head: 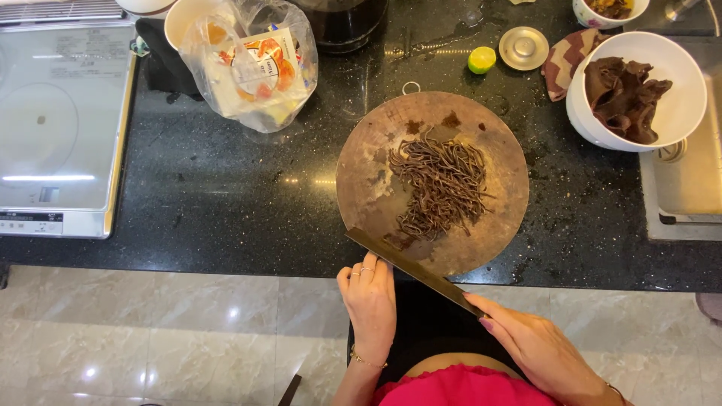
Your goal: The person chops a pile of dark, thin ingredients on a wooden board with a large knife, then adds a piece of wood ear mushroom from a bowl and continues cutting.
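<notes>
Head view looks straight down on a black speckled table (226, 188). A round wooden cutting board (361, 180) lies on it, bearing a heap of thin dark brown shreds (440, 184). A long knife (410, 267) lies slanted across the board's near edge. The right hand (538, 346) holds its handle end. The left hand (370, 301) lies flat, fingers together, its fingertips touching the blade's back. To the right a white bowl (681, 105) holds dark brown fungus pieces (623, 98). A lime half (482, 59) and a plastic bag (252, 64) lie beyond the board; an induction hob (60, 128) sits far left.
</notes>
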